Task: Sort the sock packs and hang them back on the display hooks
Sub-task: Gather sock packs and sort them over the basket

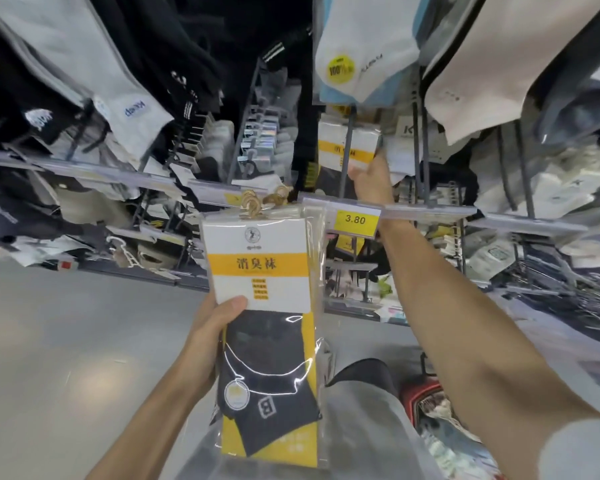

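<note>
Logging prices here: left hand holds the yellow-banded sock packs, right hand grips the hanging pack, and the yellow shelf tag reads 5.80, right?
Not quite. The head view shows the yellow shelf tag reading 3.80, not 5.80. The left hand does hold the yellow-banded sock packs, and the right hand grips the hanging pack.

A left hand (208, 327) holds a stack of sock packs (267, 271) upright at centre, in front of a price rail (430, 213). Above and right of the stack, the right hand (371, 181) pinches the lower corner of a hanging pack (336, 148) on a display hook (349, 133) behind the rail. A price label (355, 220) sits on the rail between them.
</note>
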Motion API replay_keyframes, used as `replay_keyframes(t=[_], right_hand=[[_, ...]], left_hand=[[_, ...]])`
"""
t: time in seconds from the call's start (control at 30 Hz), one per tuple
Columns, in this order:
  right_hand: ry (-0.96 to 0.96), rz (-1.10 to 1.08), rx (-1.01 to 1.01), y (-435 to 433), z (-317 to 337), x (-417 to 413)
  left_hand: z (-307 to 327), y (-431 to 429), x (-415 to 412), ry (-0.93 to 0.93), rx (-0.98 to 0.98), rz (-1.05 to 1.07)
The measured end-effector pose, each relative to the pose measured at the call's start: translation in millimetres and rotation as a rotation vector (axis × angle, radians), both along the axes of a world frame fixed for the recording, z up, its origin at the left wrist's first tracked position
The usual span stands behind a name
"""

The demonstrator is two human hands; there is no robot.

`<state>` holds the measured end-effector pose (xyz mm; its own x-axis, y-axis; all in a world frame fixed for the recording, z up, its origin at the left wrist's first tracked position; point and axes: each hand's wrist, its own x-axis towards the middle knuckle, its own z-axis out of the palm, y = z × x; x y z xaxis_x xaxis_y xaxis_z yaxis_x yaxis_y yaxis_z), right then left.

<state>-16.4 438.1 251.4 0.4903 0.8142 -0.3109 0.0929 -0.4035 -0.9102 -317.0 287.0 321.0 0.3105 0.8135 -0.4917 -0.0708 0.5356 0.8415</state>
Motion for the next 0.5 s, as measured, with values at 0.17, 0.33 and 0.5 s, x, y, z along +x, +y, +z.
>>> replay_keyframes(t=[0.17, 0.33, 0.5], right_hand=[[-0.086, 0.081, -0.036, -2, 15, 2], [0.069, 0.080, 0.040, -99, 24, -35], [0.189, -0.089, 0.215, -201, 50, -82]], left_hand=[[-5, -8, -3, -0.020, -0.056, 0.056], [-11, -16, 0, -0.022, -0.042, 0.043], [-15, -23, 4, 0.039, 0.051, 0.048]])
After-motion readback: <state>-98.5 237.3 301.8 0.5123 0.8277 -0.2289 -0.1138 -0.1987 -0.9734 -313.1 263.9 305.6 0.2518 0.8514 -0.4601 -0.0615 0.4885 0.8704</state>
